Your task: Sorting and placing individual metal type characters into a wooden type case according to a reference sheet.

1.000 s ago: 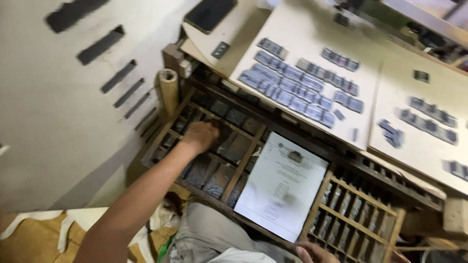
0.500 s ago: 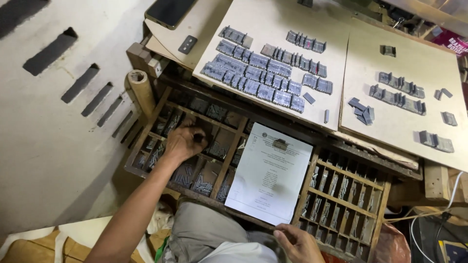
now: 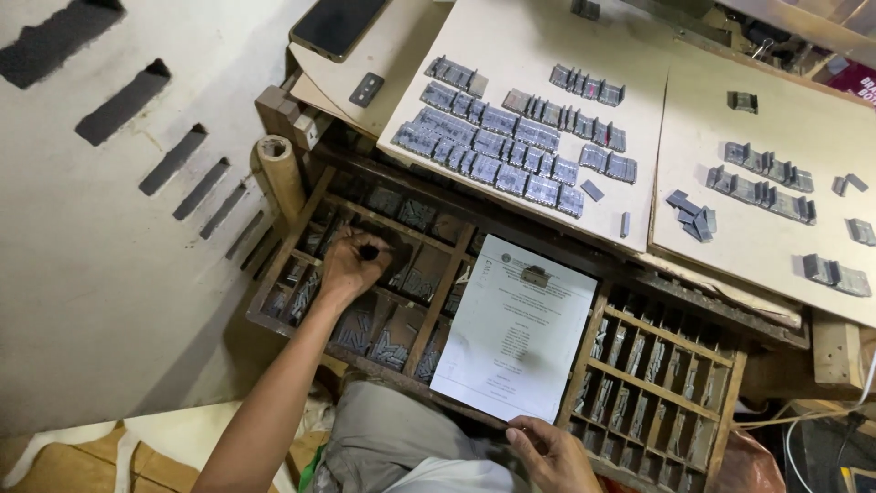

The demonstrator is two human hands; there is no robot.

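Note:
My left hand [image 3: 349,265] reaches into a compartment of the wooden type case [image 3: 436,306], fingers pinched together on a small dark piece of metal type [image 3: 369,252]. My right hand [image 3: 552,454] rests at the near edge of the case, thumb pressing the bottom corner of a white printed sheet [image 3: 516,326] that lies over the case's middle. The compartments hold many small grey metal type pieces.
Two pale boards [image 3: 547,36] [image 3: 785,119] above the case carry rows of grey type blocks [image 3: 511,137]. A dark phone [image 3: 336,23] lies at the top left. A wooden post [image 3: 278,169] stands at the case's left corner. A slotted white wall is at left.
The view has shifted, so the case sits lower and more central. My left hand stays in the same left compartments, now pinching a piece. My right hand has come further into view on the sheet.

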